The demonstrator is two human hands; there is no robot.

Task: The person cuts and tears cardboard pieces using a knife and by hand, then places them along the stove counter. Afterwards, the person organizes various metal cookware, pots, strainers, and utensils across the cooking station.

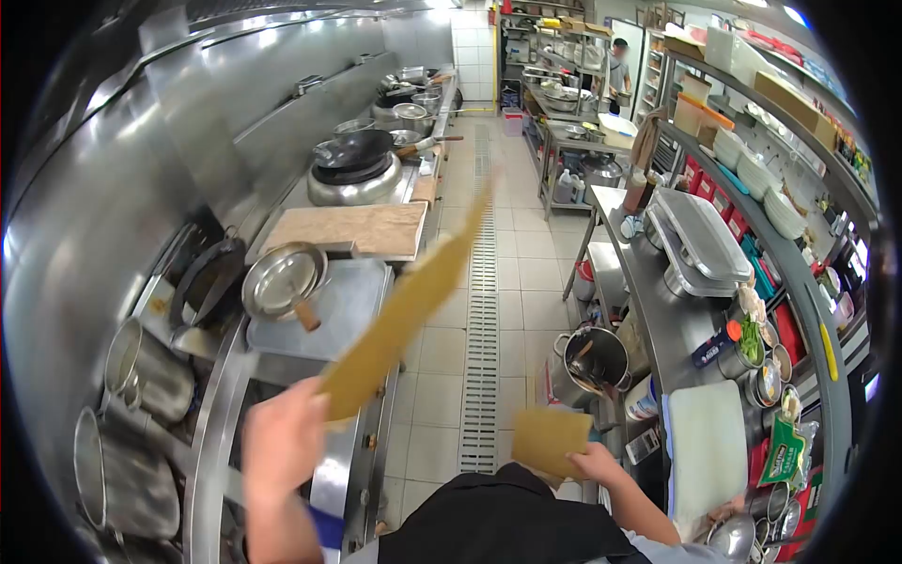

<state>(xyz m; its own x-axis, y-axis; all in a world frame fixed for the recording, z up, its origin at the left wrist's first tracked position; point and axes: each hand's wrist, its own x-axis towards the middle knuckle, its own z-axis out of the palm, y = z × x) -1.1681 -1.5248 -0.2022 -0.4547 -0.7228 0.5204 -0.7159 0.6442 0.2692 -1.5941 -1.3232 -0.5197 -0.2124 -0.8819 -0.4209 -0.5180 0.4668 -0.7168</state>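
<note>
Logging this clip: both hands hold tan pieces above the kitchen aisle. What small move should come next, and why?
Probably lower the long board in the left hand onto the steel counter beside it. It is blurred and sticks out over the aisle, while the right hand already holds a smaller piece.

My one head-worn camera, fisheye, looking forward and down along the kitchen aisle, floor drain (482,310) running to 12 o'clock, my hands close below, cooking line at 9, prep counter at 3
</note>
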